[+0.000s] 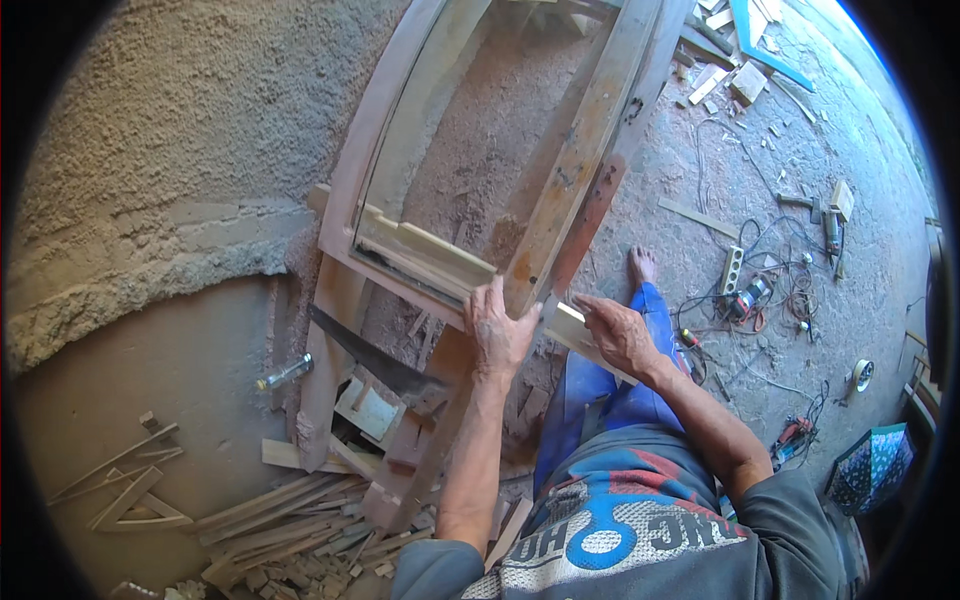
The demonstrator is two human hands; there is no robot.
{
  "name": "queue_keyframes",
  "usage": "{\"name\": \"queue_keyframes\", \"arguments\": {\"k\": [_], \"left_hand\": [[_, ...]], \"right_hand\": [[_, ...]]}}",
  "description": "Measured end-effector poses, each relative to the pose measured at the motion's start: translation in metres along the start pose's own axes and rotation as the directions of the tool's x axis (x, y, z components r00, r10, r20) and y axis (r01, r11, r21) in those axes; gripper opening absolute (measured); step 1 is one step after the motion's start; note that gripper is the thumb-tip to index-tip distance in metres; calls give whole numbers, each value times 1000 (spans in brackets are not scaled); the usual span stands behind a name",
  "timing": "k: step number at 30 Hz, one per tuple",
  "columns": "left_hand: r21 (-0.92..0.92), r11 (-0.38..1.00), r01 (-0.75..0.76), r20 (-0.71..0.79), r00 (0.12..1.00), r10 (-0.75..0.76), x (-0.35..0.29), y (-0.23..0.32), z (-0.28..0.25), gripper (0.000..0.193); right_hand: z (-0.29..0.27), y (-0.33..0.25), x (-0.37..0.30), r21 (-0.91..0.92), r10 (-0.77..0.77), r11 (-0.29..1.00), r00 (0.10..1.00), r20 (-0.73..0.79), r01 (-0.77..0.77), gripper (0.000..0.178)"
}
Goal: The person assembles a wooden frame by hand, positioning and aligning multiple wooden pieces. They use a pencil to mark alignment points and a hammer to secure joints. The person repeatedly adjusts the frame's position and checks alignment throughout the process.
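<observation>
A wooden frame [572, 170] with a curved outer side stands in front of me, tilted in the view. A pale wooden strip [430, 240] lies along its lower inner edge. My left hand [497, 330] is at the frame's lower corner, its fingers closed over the end of that strip and its thumb stretched toward the upright. To the right, my right hand [622, 338] has its fingers curled, the index finger pointing at the corner. Another pale strip [570, 325] runs beneath it across my thigh; whether the fingers grip it is hidden.
Under the frame lies a dark curved blade-like piece [375, 352]. Offcuts [300, 520] are heaped at lower left, beside a rough wall [210, 130]. Power tools [750, 298], cords and a power strip [732, 270] are on the right floor, with a patterned umbrella [870, 468] nearer.
</observation>
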State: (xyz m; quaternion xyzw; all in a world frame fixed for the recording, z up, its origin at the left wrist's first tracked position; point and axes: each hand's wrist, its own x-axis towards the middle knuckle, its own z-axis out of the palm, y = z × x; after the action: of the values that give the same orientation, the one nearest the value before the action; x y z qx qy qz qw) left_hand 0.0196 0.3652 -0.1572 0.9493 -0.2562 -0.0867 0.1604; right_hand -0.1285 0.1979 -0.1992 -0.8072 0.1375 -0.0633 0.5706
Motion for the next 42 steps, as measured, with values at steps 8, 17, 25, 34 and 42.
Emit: {"name": "queue_keyframes", "arguments": {"k": [8,17,25,34,42], "left_hand": [[-101,995,-18,-22,1000,16,-10,-6,12,71],[-122,992,34,11,999,-33,-26,-8,4,80],[-56,995,83,87,993,-78,-41,-17,-3,80],[28,1000,11,93,996,-13,-36,-20,-6,71],[68,998,-15,83,997,9,-34,-18,-4,71]], "right_hand": [[-28,3,49,-2,-102,995,970,-220,104,37],[-114,11,193,-331,-167,938,711,-683,-98,43],[-141,28,294,-392,108,829,801,-588,-400,92],[-137,45,303,-449,49,811,809,-586,-374,94],[-135,61,310,-497,-36,803,805,-592,-329,89]]}}
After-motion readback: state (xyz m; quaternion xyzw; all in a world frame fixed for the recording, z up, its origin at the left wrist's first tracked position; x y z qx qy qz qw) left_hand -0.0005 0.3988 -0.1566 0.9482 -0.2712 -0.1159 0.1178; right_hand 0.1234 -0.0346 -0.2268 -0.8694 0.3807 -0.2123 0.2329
